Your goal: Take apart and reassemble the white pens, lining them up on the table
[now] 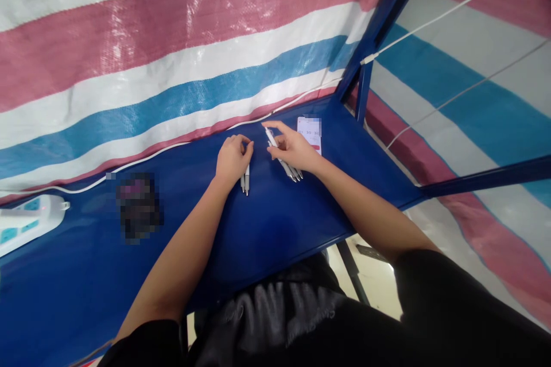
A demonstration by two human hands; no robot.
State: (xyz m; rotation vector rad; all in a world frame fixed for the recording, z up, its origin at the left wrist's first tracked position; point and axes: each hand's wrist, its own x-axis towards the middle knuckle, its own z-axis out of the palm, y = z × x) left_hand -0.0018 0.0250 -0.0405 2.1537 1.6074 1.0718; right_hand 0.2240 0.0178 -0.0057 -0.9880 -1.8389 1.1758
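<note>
Resting on the blue table (267, 223), our left hand (232, 159) curls closed over two pens (245, 179), pinning them flat. Our right hand (293, 149) loosely grips a bunch of pens (284, 163), tips down on the table, beside a phone (310, 133).

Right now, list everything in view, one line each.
pens: two, white, under the left hand
pens: about three, white, in the right hand
card: one, white, beyond the right hand
power strip: one, white, far left
cable: one, white, along the table's back edge
table: one, blue
tarp: striped pink, white, blue, behind
left hand: on its pens
right hand: gripping its pens
</note>
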